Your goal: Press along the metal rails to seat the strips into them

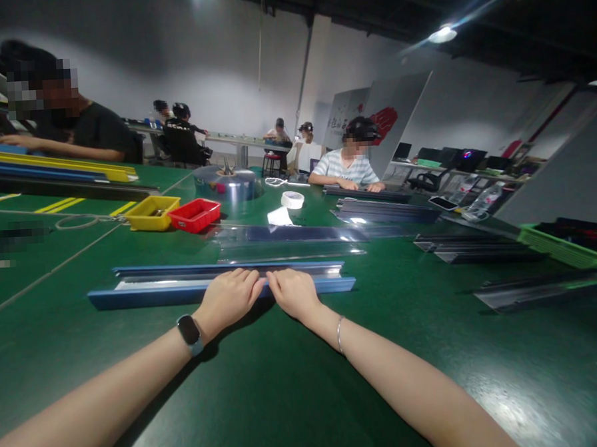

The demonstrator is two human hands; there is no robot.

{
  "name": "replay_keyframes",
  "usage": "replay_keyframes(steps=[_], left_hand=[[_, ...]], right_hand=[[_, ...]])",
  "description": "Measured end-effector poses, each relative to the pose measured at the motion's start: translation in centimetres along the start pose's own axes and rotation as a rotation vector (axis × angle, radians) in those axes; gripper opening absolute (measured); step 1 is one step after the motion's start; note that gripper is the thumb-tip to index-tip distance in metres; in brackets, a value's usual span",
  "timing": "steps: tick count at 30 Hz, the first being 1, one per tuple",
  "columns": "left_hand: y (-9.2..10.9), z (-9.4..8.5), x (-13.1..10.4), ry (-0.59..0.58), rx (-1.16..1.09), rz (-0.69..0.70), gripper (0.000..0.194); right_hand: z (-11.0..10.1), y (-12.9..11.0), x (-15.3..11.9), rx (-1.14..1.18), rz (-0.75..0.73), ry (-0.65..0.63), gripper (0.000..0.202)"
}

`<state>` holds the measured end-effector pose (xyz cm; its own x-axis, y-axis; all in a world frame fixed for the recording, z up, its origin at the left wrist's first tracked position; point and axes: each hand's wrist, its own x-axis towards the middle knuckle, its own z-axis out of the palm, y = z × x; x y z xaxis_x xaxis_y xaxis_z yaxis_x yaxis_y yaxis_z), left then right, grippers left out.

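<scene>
A long blue channel-shaped profile (147, 297) lies crosswise on the green table in front of me, with a pale, shiny strip along its inside. Near its middle, my left hand (232, 295) grips the near wall, fingers bent over the edge into the channel. Close on its right, my right hand (293, 292) holds the same wall in the same way, the two thumbs almost meeting. Just behind the profile lie clear plastic strips (290, 252).
Beyond are a yellow bin (152, 213), a red bin (195, 216), a metallic roll (226, 184) and a white tape roll (292, 200). Dark profiles (480, 248) and a green basket (565, 248) stand right. People sit across the table and at far left.
</scene>
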<state>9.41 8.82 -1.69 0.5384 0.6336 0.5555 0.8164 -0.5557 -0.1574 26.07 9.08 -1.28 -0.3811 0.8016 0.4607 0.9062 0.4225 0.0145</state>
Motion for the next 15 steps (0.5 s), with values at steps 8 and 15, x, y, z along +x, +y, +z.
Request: replay_keyframes(steps=[8,15], left_hand=[[0.03,-0.03,-0.02,-0.040,0.009,-0.036,0.029],[0.01,0.17,-0.06,-0.023,-0.008,-0.017,0.028]], right_hand=[[0.18,0.03,0.07,-0.004,-0.011,0.013,0.044],[0.17,0.13,0.02,0.011,-0.007,0.039,0.042]])
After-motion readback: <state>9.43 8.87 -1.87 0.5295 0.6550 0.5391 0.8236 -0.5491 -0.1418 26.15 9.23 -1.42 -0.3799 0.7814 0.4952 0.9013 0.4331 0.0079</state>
